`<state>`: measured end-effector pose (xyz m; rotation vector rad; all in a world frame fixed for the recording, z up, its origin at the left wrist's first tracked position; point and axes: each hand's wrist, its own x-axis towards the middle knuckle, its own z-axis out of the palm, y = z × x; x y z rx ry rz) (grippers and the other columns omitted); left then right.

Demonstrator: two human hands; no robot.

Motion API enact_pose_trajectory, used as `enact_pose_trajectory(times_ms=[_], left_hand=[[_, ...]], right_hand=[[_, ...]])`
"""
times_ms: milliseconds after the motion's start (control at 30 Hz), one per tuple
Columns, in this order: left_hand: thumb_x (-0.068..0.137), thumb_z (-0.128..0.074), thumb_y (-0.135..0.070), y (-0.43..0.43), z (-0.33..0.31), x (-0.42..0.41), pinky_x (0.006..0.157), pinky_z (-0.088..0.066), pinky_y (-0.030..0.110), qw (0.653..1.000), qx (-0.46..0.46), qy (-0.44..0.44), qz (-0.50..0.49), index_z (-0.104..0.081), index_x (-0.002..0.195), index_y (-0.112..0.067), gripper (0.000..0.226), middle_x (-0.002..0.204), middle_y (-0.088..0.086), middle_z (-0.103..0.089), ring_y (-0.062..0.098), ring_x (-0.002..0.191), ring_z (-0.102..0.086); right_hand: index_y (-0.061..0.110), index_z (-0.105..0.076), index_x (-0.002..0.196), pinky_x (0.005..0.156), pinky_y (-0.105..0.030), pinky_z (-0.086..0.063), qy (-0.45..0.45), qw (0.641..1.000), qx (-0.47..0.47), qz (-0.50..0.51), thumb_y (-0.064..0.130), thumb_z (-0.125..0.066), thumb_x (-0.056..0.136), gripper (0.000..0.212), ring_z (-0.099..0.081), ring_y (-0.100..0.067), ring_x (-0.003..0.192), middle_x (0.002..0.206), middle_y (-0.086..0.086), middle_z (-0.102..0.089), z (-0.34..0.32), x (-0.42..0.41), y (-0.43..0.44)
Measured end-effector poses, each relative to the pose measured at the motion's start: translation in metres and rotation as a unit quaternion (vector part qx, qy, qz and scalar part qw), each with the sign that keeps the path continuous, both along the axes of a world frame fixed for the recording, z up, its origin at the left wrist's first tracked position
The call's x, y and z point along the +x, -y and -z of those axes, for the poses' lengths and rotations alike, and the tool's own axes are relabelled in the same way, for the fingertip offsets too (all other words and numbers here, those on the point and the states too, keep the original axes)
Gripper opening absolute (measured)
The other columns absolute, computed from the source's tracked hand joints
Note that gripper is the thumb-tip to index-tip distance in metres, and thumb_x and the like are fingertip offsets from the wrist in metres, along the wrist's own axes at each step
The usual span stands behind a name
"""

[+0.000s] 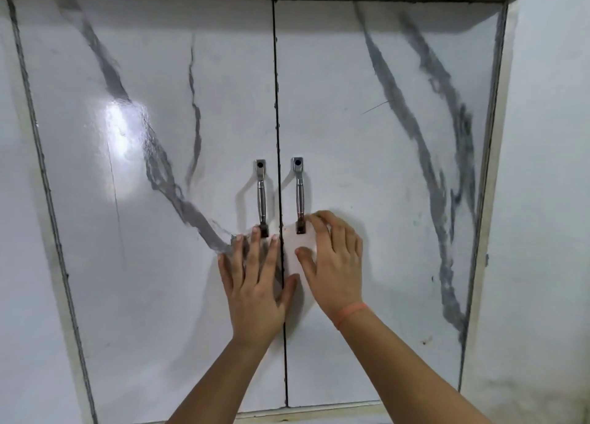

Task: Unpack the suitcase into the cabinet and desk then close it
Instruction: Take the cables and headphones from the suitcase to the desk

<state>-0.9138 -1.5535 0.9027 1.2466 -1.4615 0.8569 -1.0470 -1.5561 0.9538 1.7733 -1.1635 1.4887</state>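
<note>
Pressing cabinet (383, 200) doors, both flush at centre seam. Left hand (255, 283) flat, fingers straight, under left handle (261, 196); right hand (333, 264) spread, empty, beside right handle (299, 193). Panels rigid, glossy, likely slick: grip chrome handles. Suitcase not in view.

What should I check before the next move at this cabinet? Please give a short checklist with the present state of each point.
1. Doors shut: the left door and the right door meet at a narrow, even gap. Ok.
2. Hands free of items: the left hand lies flat on the left door, and the right hand rests on the right door. Neither holds anything. Ok.
3. Left thumb away from the gap: it lies across it. Not ok.
4. Handles in place: the left handle and the right handle both sit upright, and neither is gripped. Ok.
5. Things stored inside: the doors hide them. Cannot tell.
6. Suitcase closed: it is not in view. Cannot tell.
</note>
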Motion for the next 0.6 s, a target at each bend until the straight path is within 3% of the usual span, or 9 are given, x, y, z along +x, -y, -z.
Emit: enact_pose_trajectory(times_ms=[100, 333, 467, 600], left_hand=[[0.089, -0.048, -0.053, 0.012, 0.004, 0.007, 0.115, -0.014, 0.058, 1.000, -0.018, 0.012, 0.002, -0.037, 0.146, -0.022, 0.065, 0.155, 0.010, -0.030, 0.032, 0.146, -0.017], [0.087, -0.051, -0.051, 0.017, 0.003, 0.011, 0.117, -0.013, 0.055, 1.000, 0.014, 0.010, 0.008, -0.037, 0.145, -0.022, 0.067, 0.155, 0.009, -0.030, 0.030, 0.146, -0.017], [0.082, -0.050, -0.041, -0.006, -0.004, 0.001, 0.115, -0.023, 0.050, 0.994, 0.059, -0.066, 0.070, -0.046, 0.139, -0.017, 0.062, 0.151, 0.006, -0.038, 0.026, 0.144, -0.024], [0.085, -0.060, -0.026, -0.044, -0.025, -0.010, 0.101, -0.042, 0.036, 0.970, 0.047, -0.187, 0.147, -0.064, 0.117, -0.012, 0.036, 0.126, 0.003, -0.060, 0.022, 0.124, -0.050]], right_hand=[[0.014, -0.050, 0.133, 0.108, -0.037, -0.028, -0.015, 0.998, -0.048, 0.041, 0.037, -0.054, 0.089, 0.050, -0.037, -0.022, 0.128, 0.135, -0.003, -0.042, 0.020, -0.006, 0.017], [0.015, -0.047, 0.135, 0.109, -0.039, -0.028, -0.020, 0.998, -0.029, 0.047, 0.035, -0.054, 0.089, 0.051, -0.035, -0.022, 0.130, 0.137, -0.004, -0.041, 0.021, -0.002, 0.024], [0.024, -0.036, 0.139, 0.108, -0.038, -0.033, -0.006, 0.998, 0.056, -0.031, 0.023, -0.069, 0.081, 0.067, -0.036, -0.023, 0.131, 0.141, -0.006, -0.044, 0.023, -0.004, 0.003], [0.020, -0.050, 0.132, 0.102, -0.039, -0.043, 0.082, 0.984, 0.102, -0.120, 0.019, -0.069, 0.082, 0.054, -0.041, -0.021, 0.126, 0.139, -0.004, -0.043, 0.014, -0.014, -0.019]])
